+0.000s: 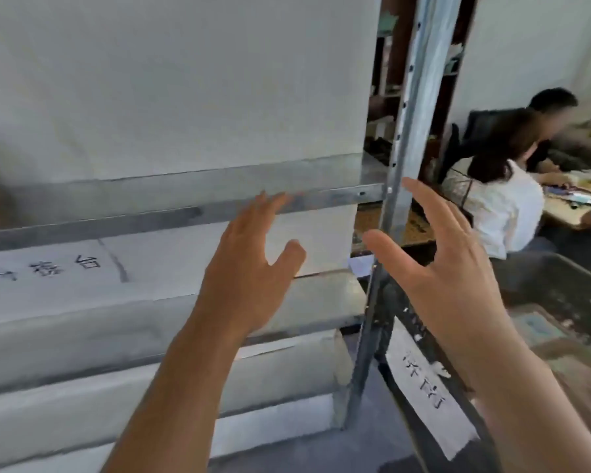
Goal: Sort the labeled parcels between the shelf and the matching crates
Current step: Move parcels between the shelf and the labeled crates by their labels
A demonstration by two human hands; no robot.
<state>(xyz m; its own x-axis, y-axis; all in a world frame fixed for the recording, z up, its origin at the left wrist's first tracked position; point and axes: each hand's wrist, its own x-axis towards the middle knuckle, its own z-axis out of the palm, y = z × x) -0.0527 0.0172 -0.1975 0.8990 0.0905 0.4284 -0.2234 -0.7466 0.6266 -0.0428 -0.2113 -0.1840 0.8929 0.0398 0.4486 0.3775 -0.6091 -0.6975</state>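
Neither hand holds anything. The left hand, at centre frame, is raised with fingers straight and spread, thumb out to the side, its fingertips overlapping the grey metal shelf rail; contact cannot be confirmed. The right hand, just right of centre, is likewise spread and relaxed, palm turned toward the left hand, in front of the perforated grey metal shelf upright.

Behind the left hand, a flat white parcel with black handwritten characters lies on the shelf at left centre. A large plain white parcel fills the upper left, on the level above. More white parcels are stacked at lower left.

At lower right, a dark crate carries a white paper label with handwritten characters.

At upper right, two seated people are at a table.
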